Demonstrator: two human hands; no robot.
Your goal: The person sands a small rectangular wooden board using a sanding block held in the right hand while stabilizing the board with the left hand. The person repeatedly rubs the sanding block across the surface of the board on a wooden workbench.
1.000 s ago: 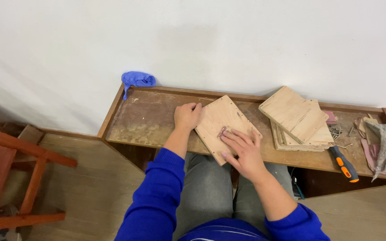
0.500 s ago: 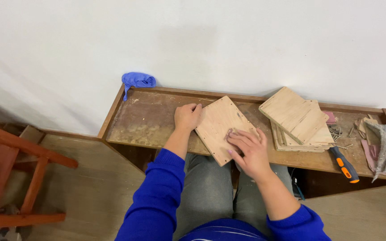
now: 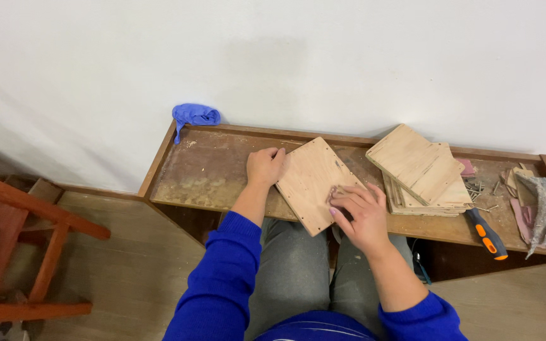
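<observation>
1. A long wooden table is standing against a white wall.
2. The left hand is lying flat, holding the wooden board near the front edge.
3. The right hand, fingers bent, is pressing something small on it.
4. The board might be slipping off, since one corner is hanging over.

No packages, labels, signs, screens.

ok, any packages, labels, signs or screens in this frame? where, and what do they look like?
None in view: no package, label, sign or screen.
What is there instead: a bare plywood panel under the left hand and right hand, a stack of plywood panels, a blue cloth, an orange-and-black handled tool, all unmarked, on a worn wooden bench.
</observation>
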